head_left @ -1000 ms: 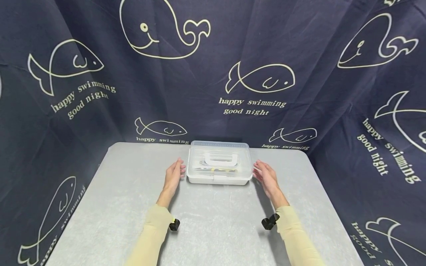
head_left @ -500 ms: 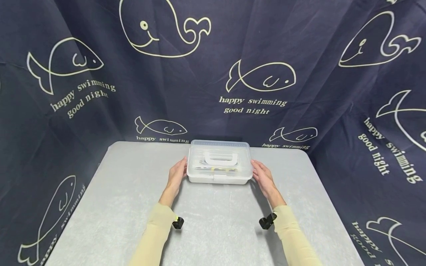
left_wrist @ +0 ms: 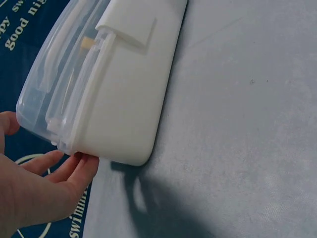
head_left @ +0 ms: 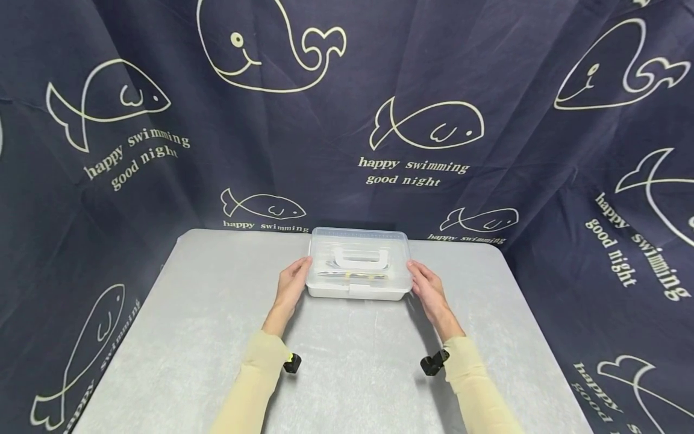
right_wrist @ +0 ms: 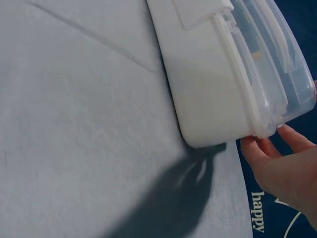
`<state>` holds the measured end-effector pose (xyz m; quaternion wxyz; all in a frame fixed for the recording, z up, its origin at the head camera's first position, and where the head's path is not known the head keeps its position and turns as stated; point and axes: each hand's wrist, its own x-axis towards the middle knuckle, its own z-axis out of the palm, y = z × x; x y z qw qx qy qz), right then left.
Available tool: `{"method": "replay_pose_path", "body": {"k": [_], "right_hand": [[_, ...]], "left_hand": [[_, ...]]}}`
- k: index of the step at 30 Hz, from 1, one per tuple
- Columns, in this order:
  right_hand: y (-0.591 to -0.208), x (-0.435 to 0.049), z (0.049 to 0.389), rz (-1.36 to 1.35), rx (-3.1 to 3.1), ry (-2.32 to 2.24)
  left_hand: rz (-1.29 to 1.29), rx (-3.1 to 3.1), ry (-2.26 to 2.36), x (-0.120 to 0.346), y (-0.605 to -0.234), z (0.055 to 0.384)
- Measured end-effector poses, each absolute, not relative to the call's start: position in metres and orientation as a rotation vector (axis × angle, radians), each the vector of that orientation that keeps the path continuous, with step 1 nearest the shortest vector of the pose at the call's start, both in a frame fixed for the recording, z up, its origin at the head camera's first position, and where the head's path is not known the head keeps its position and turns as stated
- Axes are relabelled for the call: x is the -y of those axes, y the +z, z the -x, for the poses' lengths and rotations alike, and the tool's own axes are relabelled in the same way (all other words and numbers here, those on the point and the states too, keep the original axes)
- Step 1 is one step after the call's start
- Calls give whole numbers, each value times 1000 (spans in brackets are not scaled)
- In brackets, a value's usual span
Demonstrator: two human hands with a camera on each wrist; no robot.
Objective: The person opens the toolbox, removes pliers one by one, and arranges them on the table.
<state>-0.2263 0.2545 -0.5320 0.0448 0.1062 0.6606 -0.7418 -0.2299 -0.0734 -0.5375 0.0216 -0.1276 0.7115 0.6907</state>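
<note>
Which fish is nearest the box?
The small fish just beyond the box's back left corner; the other small fish leaves a wider gap, the rest wider still.

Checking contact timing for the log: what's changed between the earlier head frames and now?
Left hand moved rightward and right hand leftward, from just beside the clear-lidded box to its two ends; both now hold it, fingers at the rim. Unchanged: the box sits in about the same place on the grey table, lid closed, handle folded down.
</note>
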Motion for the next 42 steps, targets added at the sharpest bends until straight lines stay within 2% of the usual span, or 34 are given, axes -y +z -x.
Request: {"method": "replay_pose_path", "body": {"k": [42], "right_hand": [[-521, -253, 202, -462, -2114, -2129]], "left_hand": [[431, -2197, 2116, 82, -535, 209]]}}
